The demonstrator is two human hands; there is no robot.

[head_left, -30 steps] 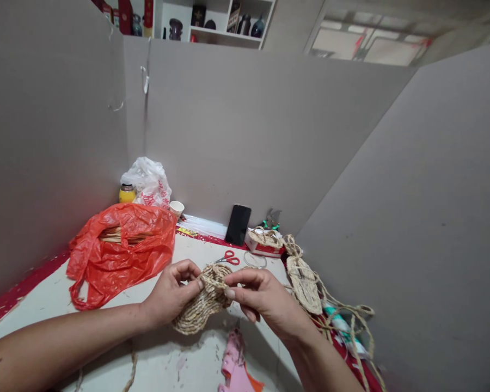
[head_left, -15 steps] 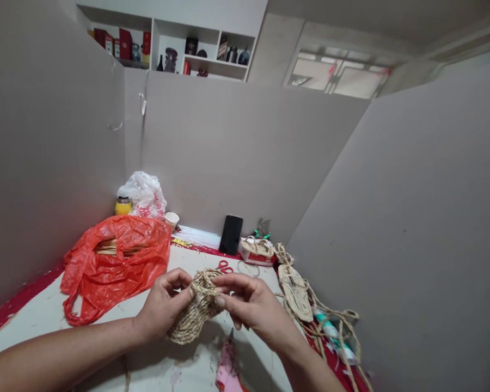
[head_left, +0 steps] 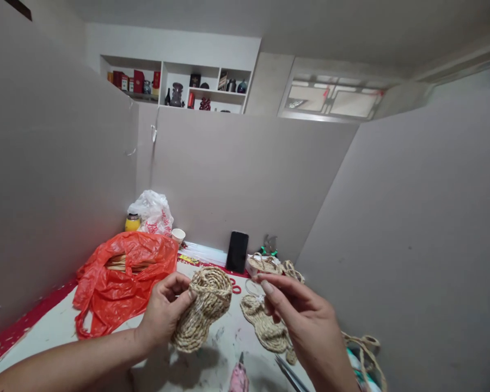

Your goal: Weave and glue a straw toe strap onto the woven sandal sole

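My left hand [head_left: 166, 307] pinches the edge of a small woven straw sandal [head_left: 202, 318], held tilted above the table. Its sole is coiled from twisted straw cord, and a strap crosses the upper end. To the right and apart from it, my right hand [head_left: 300, 321] is raised with thumb and forefinger pressed together; whatever they hold is too small to make out. Behind that hand lies a second straw sole [head_left: 265, 326], partly covered. Below the sandal, a pink tool [head_left: 239, 377], probably a glue gun, points its dark tip upward. Metal tweezers or blades [head_left: 289, 373] lie beside my right wrist.
A red plastic bag [head_left: 124, 294] with straw inside lies left. Farther back stand a white bag [head_left: 153, 209], yellow jar [head_left: 133, 222], paper cup [head_left: 178, 235], phone [head_left: 237, 252] and green-handled pliers [head_left: 269, 246]. Red scissors handles [head_left: 236, 288] and straw rope [head_left: 365, 348] are near; grey partitions enclose the table.
My right hand has left the sandal's strap and moved right. The left hand keeps hold of the sandal, whose coiled face now shows more. The camera has tilted upward a little.
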